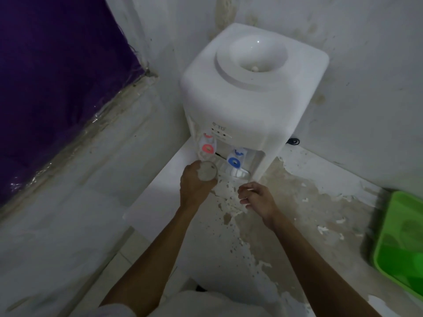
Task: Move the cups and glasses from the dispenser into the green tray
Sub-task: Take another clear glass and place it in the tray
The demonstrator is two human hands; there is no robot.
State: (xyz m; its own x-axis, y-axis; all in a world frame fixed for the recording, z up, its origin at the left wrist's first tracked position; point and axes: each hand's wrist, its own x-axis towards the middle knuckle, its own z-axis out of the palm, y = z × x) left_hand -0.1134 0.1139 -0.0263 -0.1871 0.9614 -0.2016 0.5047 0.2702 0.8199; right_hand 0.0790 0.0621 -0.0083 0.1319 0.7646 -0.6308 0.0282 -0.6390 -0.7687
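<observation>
A clear glass [207, 171] is in the left hand [194, 186], whose fingers close around its side. Only the round rim is easy to see; the lower part is hidden by the hand. The glass is just below the red tap [207, 146] of the white dispenser [251, 92], at the left edge of the counter [297, 213]. Under the blue tap [234, 161] a white cup [239, 173] stands, partly hidden and blurred. The right hand [256, 197] is near this cup, apart from it, holding nothing, fingers loosely curled. The green tray [402, 245] lies at the right edge of the counter, cut off by the frame; its contents are hard to make out.
</observation>
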